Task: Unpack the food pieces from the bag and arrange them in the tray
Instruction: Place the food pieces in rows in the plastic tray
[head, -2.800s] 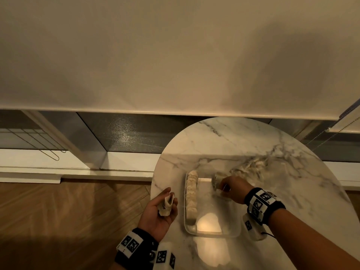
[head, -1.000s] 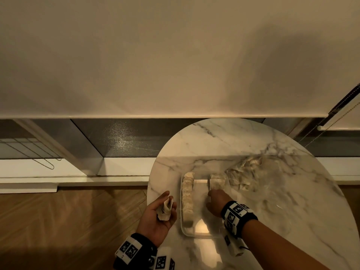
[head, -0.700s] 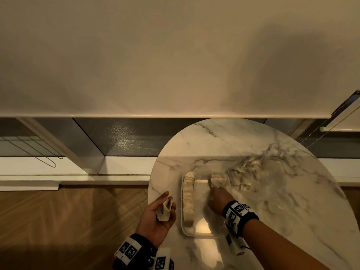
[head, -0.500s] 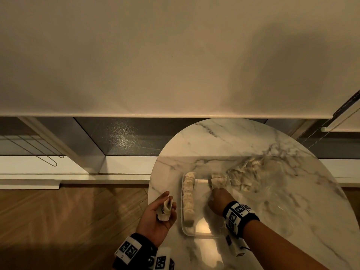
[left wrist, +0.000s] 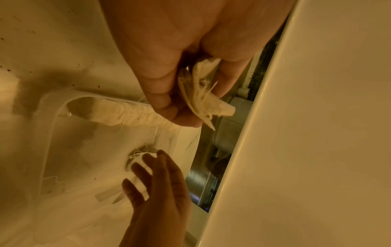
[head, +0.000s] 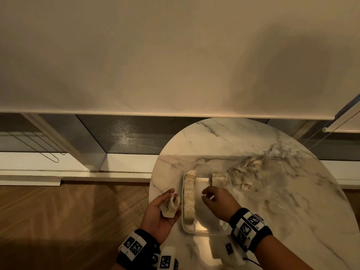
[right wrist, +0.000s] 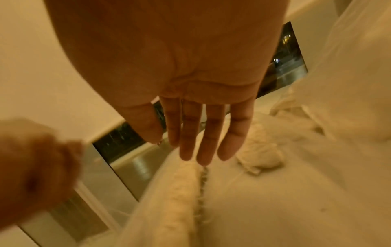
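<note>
**Figure: Transfer of wrapped food pieces from bag to tray, mid-sequence**

The left hand (head: pixel 159 213) holds one folded food piece (head: pixel 170 205) in its curled fingers, just left of the clear tray (head: pixel 206 229) on the marble table (head: pixel 272 221). The right hand (head: pixel 218 201) hovers over the tray's middle with fingers straight and loosely spread, holding nothing. A row of pieces (head: pixel 189 197) lines the tray's left wall from far to near; a second group (head: pixel 219 179) sits at the far right corner. The transparent bag (head: pixel 257 178), with more pieces inside, lies on the table just right of the tray's far end.

Handling, as judged: the pieces look light, soft and thin-skinned, with frayed, thread-like edges visible in the left wrist view. They probably crush or unfold under a firm squeeze. A gentle pinch across the thicker folded body, not the flared edge, seems the safest hold. The held piece most plausibly goes beside the second group, set upright so the rows support one another.
</note>
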The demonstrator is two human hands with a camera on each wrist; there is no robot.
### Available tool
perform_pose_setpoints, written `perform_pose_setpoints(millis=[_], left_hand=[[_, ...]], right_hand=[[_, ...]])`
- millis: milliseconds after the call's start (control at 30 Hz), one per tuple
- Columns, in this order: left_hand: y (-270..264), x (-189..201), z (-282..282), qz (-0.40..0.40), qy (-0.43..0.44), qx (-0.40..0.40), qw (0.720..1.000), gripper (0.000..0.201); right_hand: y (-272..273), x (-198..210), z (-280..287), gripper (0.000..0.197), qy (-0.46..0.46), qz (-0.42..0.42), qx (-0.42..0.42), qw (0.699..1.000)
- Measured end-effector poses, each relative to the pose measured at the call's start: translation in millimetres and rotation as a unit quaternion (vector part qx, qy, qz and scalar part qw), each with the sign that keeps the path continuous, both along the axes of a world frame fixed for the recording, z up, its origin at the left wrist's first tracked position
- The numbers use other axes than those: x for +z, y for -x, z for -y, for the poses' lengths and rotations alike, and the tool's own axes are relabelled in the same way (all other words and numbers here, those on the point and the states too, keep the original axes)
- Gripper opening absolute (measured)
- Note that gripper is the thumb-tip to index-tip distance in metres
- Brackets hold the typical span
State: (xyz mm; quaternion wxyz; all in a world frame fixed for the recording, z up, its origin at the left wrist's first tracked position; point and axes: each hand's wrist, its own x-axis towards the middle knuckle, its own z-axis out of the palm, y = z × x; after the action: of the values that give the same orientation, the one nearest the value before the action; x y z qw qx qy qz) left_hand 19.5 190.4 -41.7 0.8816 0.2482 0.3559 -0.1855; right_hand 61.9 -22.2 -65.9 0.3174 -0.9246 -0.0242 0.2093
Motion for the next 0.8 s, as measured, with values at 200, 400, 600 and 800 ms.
perform_pose_setpoints(millis=[200,400,600,800], left_hand=[[-2.2,-0.8,15.7,0.016,0.011,-0.009,1.0,0.023],[-1.4,-8.7,22.7,0.051,-0.055,-0.033,0.997,0.027],[3.1,-4.2,17.2,0.081,-0.091,-0.051,0.991,0.031],[3.3,-11.4,6.7,0.044,-0.08,-0.011,0.996,0.031]], right_hand=[[36.9,36.3,-29.7,0.031,-0.173,-0.027,-0.044,0.984],[42.9,47.9,-42.0,0.029,-0.209,-0.093,-0.134,0.964],[41.5,50.0,-46.0,0.015,-0.24,-0.09,-0.165,0.952],[36.6,48.3,-42.2,0.008,-0.303,-0.052,-0.207,0.929]])
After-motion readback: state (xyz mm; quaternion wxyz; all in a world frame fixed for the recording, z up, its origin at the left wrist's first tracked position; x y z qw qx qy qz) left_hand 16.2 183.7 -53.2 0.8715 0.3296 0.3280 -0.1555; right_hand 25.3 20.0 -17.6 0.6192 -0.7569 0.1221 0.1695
